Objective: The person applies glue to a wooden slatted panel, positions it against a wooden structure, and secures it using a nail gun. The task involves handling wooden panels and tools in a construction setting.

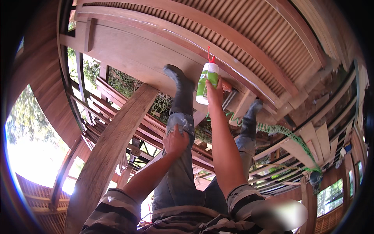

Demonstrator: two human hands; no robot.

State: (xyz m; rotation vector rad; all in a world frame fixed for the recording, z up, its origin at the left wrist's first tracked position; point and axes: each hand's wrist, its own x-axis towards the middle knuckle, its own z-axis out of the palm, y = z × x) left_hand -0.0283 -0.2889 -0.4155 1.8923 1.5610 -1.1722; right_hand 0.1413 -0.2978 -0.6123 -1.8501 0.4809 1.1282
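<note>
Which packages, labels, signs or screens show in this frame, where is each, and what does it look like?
Glue bottle: held in the right hand up near a wooden plank; a white cylinder with a red pointed nozzle.
Label on that bottle: wraps its body, green with white patches.
No signs or screens in view.

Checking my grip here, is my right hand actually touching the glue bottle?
Touching. The head view shows the right hand with fingers wrapped around the white and green glue bottle.
</note>
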